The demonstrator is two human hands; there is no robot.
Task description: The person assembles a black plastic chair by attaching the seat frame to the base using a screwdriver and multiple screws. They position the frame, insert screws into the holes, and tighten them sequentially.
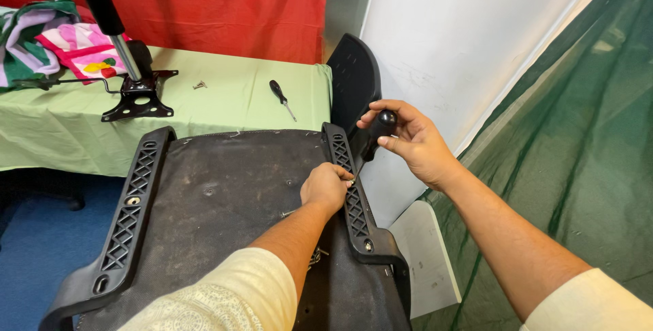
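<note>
An upturned office chair seat [224,202] with a dark fabric underside lies in front of me. Black plastic armrest brackets run along its left [129,215] and right [350,195] edges. My left hand [326,187] rests closed on the right bracket, fingertips pinching at a small screw there. My right hand [408,137] grips the black handle of a screwdriver [377,134] that points down toward that spot. The black armrest pad [354,79] stands up behind the screwdriver.
A green-covered table [224,100] behind holds a second screwdriver [281,97], a small screw [199,85], a black chair mechanism with gas cylinder [132,93] and folded coloured cloth [47,45]. A white board [462,45] and green netting [585,134] stand on the right. Blue floor lies left.
</note>
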